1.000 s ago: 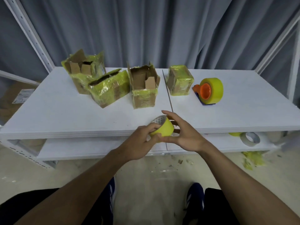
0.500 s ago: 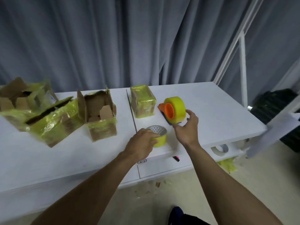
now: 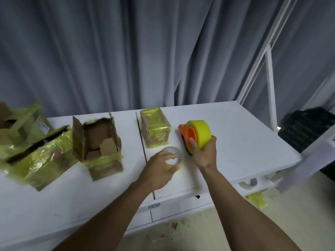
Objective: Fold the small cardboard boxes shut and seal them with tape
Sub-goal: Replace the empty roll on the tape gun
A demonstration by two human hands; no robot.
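My right hand (image 3: 204, 153) grips the orange dispenser (image 3: 190, 137) that carries a fat yellow tape roll (image 3: 202, 132), thumb on the orange hub. My left hand (image 3: 157, 170) holds a small, nearly spent yellow tape roll (image 3: 173, 156) on the white table (image 3: 244, 142), fingers curled over its rim. Just behind it stands a small sealed box (image 3: 155, 130) wrapped in yellow tape. To the left an open cardboard box (image 3: 98, 144) shows its flaps up, and a larger taped box (image 3: 39, 153) lies tilted beside it.
Another open box (image 3: 10, 122) sits at the far left edge. Grey curtains hang behind the table. A white frame post (image 3: 270, 84) rises at the right, with a black crate (image 3: 308, 127) beyond. Tape rolls (image 3: 251, 183) lie on the lower shelf; yellow scraps (image 3: 257, 199) litter the floor.
The view swung right. My right hand left the small roll, reached back and took hold of the dispenser. My left hand set the small roll down on the table.
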